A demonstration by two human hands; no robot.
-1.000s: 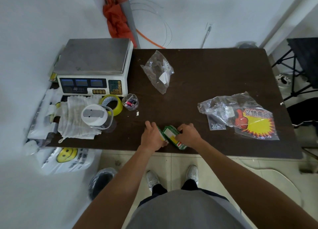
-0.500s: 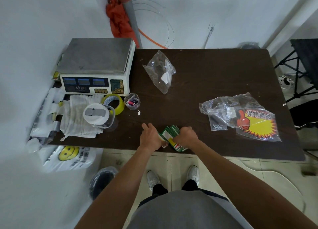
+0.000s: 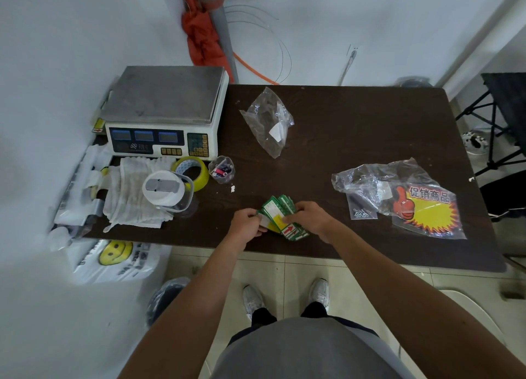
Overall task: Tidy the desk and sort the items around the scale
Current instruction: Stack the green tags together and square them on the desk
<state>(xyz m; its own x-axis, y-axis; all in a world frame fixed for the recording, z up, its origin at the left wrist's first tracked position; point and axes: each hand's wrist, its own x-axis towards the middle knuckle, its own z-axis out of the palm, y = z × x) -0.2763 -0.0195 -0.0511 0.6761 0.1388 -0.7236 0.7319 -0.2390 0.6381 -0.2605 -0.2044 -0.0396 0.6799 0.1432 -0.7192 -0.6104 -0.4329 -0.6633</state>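
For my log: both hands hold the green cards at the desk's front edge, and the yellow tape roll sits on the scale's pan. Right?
Not quite. In the head view the yellow tape roll lies on the desk in front of the scale, not on its pan. The left hand and right hand do hold the green cards.

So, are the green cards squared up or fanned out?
Fanned out: the green cards show several offset edges between left hand and right hand.
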